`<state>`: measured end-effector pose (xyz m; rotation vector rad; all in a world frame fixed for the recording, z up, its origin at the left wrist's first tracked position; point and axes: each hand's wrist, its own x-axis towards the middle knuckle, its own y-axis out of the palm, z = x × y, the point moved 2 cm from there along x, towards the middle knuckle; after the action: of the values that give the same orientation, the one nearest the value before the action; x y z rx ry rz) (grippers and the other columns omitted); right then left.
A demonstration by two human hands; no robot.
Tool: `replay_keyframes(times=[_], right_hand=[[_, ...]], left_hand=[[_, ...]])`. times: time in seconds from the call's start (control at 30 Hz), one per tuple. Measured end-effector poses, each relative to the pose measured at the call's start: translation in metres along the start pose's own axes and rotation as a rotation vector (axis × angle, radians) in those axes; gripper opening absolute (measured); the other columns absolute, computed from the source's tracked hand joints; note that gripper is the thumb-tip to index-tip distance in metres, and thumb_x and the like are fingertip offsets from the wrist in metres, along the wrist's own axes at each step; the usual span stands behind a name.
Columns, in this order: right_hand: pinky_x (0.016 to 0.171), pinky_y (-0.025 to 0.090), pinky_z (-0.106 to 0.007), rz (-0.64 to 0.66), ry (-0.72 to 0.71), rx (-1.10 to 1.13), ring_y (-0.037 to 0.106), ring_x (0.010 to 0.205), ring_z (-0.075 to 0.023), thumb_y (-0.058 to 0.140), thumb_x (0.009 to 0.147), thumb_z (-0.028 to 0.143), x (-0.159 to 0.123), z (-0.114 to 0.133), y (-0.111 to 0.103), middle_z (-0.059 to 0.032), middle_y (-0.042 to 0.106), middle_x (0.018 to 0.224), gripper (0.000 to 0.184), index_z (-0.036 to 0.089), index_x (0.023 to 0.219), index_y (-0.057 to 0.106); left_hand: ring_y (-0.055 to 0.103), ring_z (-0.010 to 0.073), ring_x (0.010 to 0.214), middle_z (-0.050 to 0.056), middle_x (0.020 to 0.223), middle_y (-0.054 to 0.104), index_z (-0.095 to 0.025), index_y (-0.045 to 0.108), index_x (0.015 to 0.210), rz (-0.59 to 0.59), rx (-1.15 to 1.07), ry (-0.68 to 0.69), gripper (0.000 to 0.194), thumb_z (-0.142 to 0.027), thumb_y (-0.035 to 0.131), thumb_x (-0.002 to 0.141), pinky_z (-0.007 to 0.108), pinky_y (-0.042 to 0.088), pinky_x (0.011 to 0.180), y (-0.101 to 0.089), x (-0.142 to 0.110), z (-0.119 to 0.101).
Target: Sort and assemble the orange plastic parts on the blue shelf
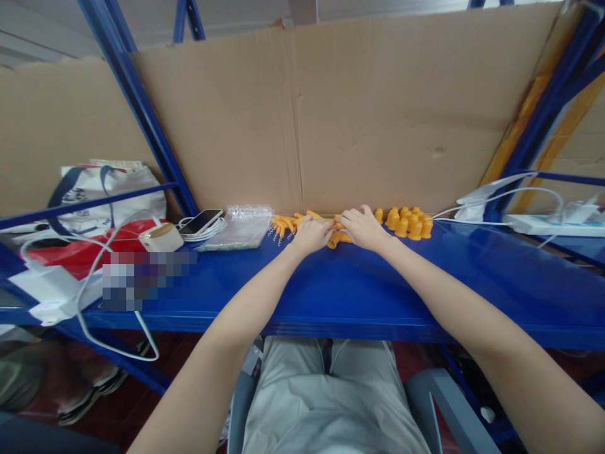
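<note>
Both my hands rest at the back of a blue metal shelf (359, 290), close together. My left hand (312, 234) is curled, fingers closed on a small orange plastic piece (336, 238) lying between the hands. My right hand (362, 227) also has bent fingers pressed on the same orange piece. To the left of my left hand lies a loose pile of orange hooked pieces (286, 224). To the right of my right hand stands a cluster of several orange cone-shaped pieces (409, 222), upright.
A cardboard sheet (378, 107) backs the shelf. On the left lie a clear plastic bag (239, 228), a phone (201, 222) on white cables, a small white case (161, 238) and a tote bag (106, 189). A white power strip (551, 222) with cables sits at the right.
</note>
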<state>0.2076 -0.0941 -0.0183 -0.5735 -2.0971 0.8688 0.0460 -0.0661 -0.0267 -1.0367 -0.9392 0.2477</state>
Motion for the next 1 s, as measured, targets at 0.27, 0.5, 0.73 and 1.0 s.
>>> replay_keyframes(times=[0.27, 0.5, 0.73, 1.0], right_hand=[[0.087, 0.027, -0.039, 0.008, 0.022, -0.031, 0.055, 0.103, -0.0287, 0.049, 0.1, 0.016, 0.0012, 0.0025, -0.004, -0.0148, 0.068, 0.108, 0.024, 0.014, 0.117, 0.065], [0.087, 0.027, -0.04, -0.013, 0.037, -0.044, 0.055, 0.102, -0.0291, 0.045, 0.1, 0.013, 0.0017, 0.0038, -0.0054, -0.0151, 0.068, 0.108, 0.027, 0.014, 0.119, 0.063], [0.087, 0.028, -0.04, -0.006, 0.01, 0.023, 0.056, 0.104, -0.0295, 0.044, 0.103, 0.023, -0.0001, 0.0016, -0.0005, -0.0154, 0.07, 0.111, 0.029, 0.013, 0.123, 0.063], [0.088, 0.029, -0.041, -0.006, 0.046, -0.001, 0.057, 0.104, -0.0297, 0.044, 0.1, 0.016, 0.0016, 0.0053, -0.003, -0.0157, 0.07, 0.11, 0.03, 0.013, 0.121, 0.065]], left_hand=[[0.072, 0.0257, 0.098, 0.013, 0.104, 0.079, -0.016, 0.074, 0.102, 0.028, 0.001, -0.01, 0.026, -0.022, 0.049, 0.097, 0.04, 0.044, 0.093, -0.001, 0.0008, -0.0015], [0.073, 0.0254, 0.096, 0.012, 0.099, 0.079, -0.018, 0.073, 0.095, 0.003, -0.033, -0.014, 0.023, -0.022, 0.05, 0.096, 0.04, 0.044, 0.091, -0.0043, 0.0006, -0.0012], [0.073, 0.0252, 0.097, 0.011, 0.101, 0.08, -0.019, 0.075, 0.098, -0.004, -0.005, -0.025, 0.025, -0.023, 0.05, 0.097, 0.04, 0.044, 0.091, -0.0039, -0.001, 0.0014], [0.073, 0.0252, 0.097, 0.012, 0.1, 0.08, -0.02, 0.076, 0.102, -0.047, -0.02, -0.028, 0.027, -0.024, 0.049, 0.097, 0.041, 0.044, 0.092, 0.0, -0.0006, 0.0035]])
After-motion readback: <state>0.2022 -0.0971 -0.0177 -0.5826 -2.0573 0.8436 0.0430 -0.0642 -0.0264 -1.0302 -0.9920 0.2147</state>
